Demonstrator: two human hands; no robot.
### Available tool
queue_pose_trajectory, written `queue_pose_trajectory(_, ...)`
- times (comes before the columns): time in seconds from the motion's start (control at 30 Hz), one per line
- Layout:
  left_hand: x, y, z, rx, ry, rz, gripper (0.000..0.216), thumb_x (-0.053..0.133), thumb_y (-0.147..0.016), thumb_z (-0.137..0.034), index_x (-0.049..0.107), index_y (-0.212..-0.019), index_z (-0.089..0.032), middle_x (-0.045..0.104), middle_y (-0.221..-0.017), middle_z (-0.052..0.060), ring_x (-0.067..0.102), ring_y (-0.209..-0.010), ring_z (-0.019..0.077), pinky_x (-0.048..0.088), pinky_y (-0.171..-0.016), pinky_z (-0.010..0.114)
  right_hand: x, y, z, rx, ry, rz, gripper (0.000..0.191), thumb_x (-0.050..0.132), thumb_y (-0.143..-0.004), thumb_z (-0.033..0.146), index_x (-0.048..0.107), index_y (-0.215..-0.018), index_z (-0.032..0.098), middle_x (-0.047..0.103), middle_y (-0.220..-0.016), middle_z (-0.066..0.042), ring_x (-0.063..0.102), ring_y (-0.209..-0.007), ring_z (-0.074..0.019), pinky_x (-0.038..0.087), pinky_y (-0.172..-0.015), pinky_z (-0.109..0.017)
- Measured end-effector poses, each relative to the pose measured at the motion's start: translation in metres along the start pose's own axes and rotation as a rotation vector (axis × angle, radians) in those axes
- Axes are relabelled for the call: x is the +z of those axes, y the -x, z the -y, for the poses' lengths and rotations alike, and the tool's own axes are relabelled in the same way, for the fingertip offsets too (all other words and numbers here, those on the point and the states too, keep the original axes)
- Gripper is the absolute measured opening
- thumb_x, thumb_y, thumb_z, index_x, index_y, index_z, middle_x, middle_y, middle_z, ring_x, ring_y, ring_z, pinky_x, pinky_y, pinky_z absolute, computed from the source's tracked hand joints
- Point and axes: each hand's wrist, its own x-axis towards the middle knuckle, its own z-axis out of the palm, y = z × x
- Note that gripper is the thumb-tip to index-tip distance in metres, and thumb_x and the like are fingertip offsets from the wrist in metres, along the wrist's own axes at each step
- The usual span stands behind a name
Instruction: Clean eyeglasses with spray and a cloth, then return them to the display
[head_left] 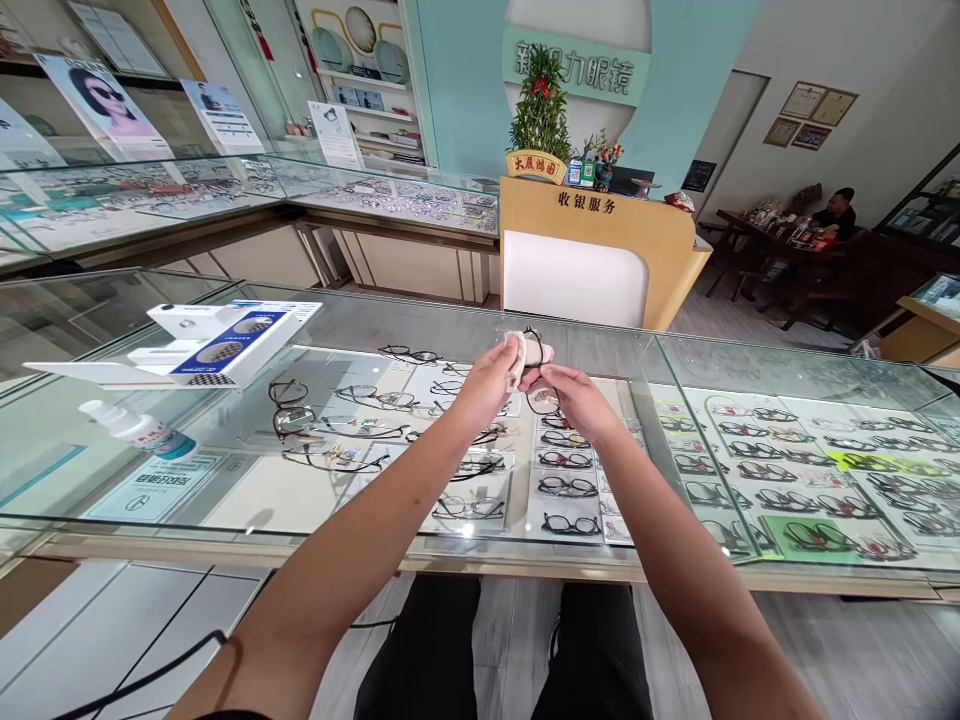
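Above the glass counter my two hands hold a dark-framed pair of eyeglasses (544,401). My left hand (491,378) is closed around a beige cloth (534,350), which is pressed against one lens. The fingers of my right hand (576,395) pinch the frame near its middle, and the other lens hangs just below them. Part of the frame is hidden by the cloth and fingers. To the left, a few loose pairs of glasses (295,420) rest on the counter top.
A white spray bottle (142,430) lies tilted at the left beside an opened white and blue box (225,345). Inside the glass display counter (480,548) are rows of glasses. Beyond stands a wooden cashier desk (600,260); a person (836,215) sits at a far table.
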Motion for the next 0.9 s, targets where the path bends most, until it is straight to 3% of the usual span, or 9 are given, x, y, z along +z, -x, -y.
queue_pose_trajectory(0.13, -0.002, 0.0, -0.004, -0.019, 0.008, 0.104, 0.05, 0.092, -0.084, -0.063, 0.08, -0.099, -0.017, 0.069, -0.081, 0.006, 0.064, -0.078, 0.0197, 0.054, -0.075, 0.034, -0.003, 0.0, 0.001, 0.015, -0.036, -0.015, 0.045, 0.082, -0.086, 0.066, 0.08, -0.088, 0.021, 0.078, -0.096, -0.008, 0.068, -0.094, -0.0226, 0.049, -0.085, -0.034)
queue_pose_trajectory(0.3, -0.005, 0.0, -0.01, -0.055, 0.022, 0.159, 0.052, 0.104, -0.072, -0.05, 0.081, -0.103, -0.015, 0.062, -0.069, 0.001, 0.055, -0.064, 0.0146, 0.047, -0.066, 0.031, 0.0, 0.0, 0.0, 0.009, -0.01, 0.01, 0.045, 0.081, -0.089, 0.066, 0.081, -0.086, 0.021, 0.079, -0.096, -0.009, 0.068, -0.095, -0.0232, 0.05, -0.089, -0.036)
queue_pose_trajectory(0.5, 0.005, 0.005, -0.003, 0.073, -0.073, -0.052, 0.05, 0.101, -0.073, -0.058, 0.077, -0.088, -0.018, 0.063, -0.064, -0.001, 0.044, -0.052, 0.0102, 0.04, -0.056, 0.03, 0.006, 0.0, -0.002, -0.067, 0.135, 0.005, 0.047, 0.075, -0.094, 0.07, 0.082, -0.086, 0.024, 0.078, -0.094, -0.006, 0.067, -0.095, -0.0233, 0.048, -0.092, -0.036)
queue_pose_trajectory(0.7, 0.01, 0.008, -0.002, 0.079, -0.04, -0.144, 0.052, 0.092, -0.082, -0.068, 0.075, -0.081, -0.018, 0.056, -0.055, -0.002, 0.034, -0.044, 0.008, 0.036, -0.049, 0.029, 0.014, 0.003, 0.003, -0.098, 0.235, 0.024, 0.052, 0.07, -0.096, 0.074, 0.082, -0.088, 0.025, 0.077, -0.093, -0.006, 0.063, -0.098, -0.0243, 0.047, -0.094, -0.037)
queue_pose_trajectory(0.8, 0.007, 0.005, -0.006, 0.067, -0.013, -0.094, 0.058, 0.088, -0.083, -0.074, 0.075, -0.08, -0.017, 0.055, -0.054, 0.0, 0.046, -0.051, 0.0121, 0.041, -0.053, 0.029, 0.013, 0.003, 0.005, -0.099, 0.197, 0.005, 0.049, 0.071, -0.097, 0.07, 0.083, -0.089, 0.024, 0.077, -0.095, -0.005, 0.062, -0.096, -0.0229, 0.046, -0.092, -0.036)
queue_pose_trajectory(0.9, 0.002, 0.004, -0.013, 0.025, 0.036, 0.048, 0.055, 0.096, -0.078, -0.066, 0.079, -0.09, -0.015, 0.074, -0.081, 0.007, 0.062, -0.072, 0.0164, 0.052, -0.068, 0.031, 0.008, 0.003, 0.005, -0.074, 0.108, -0.03, 0.045, 0.072, -0.097, 0.066, 0.083, -0.088, 0.023, 0.076, -0.094, -0.005, 0.062, -0.092, -0.0217, 0.046, -0.09, -0.035)
